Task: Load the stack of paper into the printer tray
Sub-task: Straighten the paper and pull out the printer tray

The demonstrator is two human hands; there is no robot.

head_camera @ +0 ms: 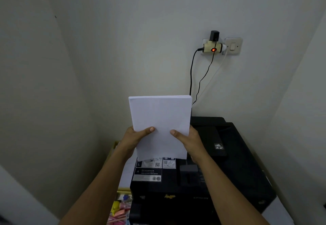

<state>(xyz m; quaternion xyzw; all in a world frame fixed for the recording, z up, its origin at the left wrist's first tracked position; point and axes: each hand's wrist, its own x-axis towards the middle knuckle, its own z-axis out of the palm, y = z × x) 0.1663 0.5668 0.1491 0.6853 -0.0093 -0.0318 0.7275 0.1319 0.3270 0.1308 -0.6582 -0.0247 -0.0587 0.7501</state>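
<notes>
I hold a white stack of paper [160, 122] upright in front of me, above the black printer [234, 164]. My left hand [134, 138] grips its lower left edge, thumb on the front face. My right hand [189, 141] grips the lower right edge the same way. The stack's bottom edge hangs just over the printer's top, near its white instruction labels [155, 164]. The printer's rear cover [211, 126] shows to the right of the paper. The paper tray slot itself is hidden behind the stack.
A wall socket adapter with a red light [213, 48] and a light switch [233, 46] sit on the wall behind, with cables [191, 76] running down behind the printer. Colourful small items [120, 209] lie in a yellow box left of the printer. Walls close in on both sides.
</notes>
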